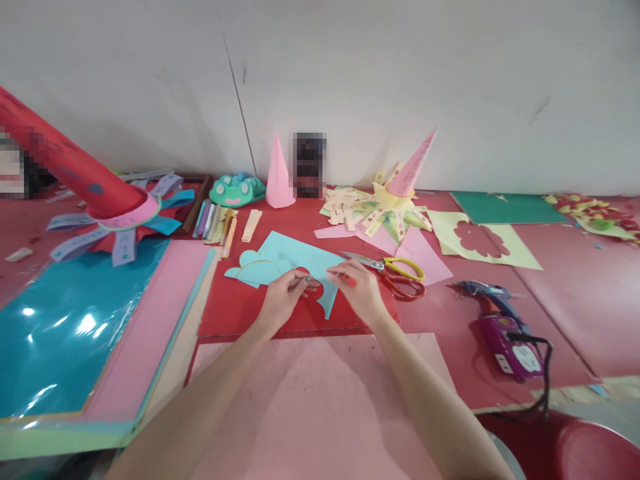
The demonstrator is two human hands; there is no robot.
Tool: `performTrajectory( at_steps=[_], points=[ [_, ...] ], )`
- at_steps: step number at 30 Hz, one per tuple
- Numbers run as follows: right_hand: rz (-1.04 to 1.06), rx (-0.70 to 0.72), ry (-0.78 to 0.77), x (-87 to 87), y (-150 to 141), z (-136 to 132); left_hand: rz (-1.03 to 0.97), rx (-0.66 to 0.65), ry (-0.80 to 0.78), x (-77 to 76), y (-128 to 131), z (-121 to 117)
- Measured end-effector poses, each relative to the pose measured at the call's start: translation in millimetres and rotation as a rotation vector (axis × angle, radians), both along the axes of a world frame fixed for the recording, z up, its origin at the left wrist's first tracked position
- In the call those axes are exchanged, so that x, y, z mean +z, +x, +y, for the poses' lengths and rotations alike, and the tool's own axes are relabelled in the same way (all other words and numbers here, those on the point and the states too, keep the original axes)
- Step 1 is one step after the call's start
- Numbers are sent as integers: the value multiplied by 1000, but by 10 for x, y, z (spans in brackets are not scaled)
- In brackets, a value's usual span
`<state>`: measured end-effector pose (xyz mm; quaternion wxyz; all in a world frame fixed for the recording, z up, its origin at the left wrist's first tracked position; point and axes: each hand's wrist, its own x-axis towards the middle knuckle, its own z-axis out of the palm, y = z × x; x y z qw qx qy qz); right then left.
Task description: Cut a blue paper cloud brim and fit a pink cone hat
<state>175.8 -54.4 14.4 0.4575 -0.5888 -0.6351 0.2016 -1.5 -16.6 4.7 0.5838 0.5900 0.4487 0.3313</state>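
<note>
My left hand (286,295) is closed, its fingertips pinched together over a light blue paper sheet (320,250). Opposite it, my right hand (359,285) has its fingers drawn together above the sheet's curved cut edge. Whatever either pinch holds is too small to make out. A scalloped light blue paper cutout (257,269) lies just left of my left hand. Scissors (395,270) with one yellow and one red handle rest beyond my right hand, blades pointing left. Beneath everything is a red board (230,310).
A purple device (510,350) with a cable and a glue gun (487,293) lie at right. Paper cones, one pink (279,177), stand by the wall near a green frog-shaped piece (235,191). Markers (210,220) lie at left, above glossy blue sheets (85,327).
</note>
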Motion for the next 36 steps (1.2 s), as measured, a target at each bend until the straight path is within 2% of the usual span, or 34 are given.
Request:
performTrajectory(
  at_steps=[5,16,21,28,36],
  points=[
    [177,129,-103,62,-243,-78,47,57,33,13,0,-15],
    [280,121,-127,-3,-212,-49,28,45,65,70,-1,-14],
    [479,150,-313,5,-196,-38,101,124,220,59,-38,-24],
    [683,292,-555,49,-173,-55,122,121,635,11,-48,-28],
    [943,280,-571,-35,-255,-37,172,1,642,71,-45,-60]
  ],
)
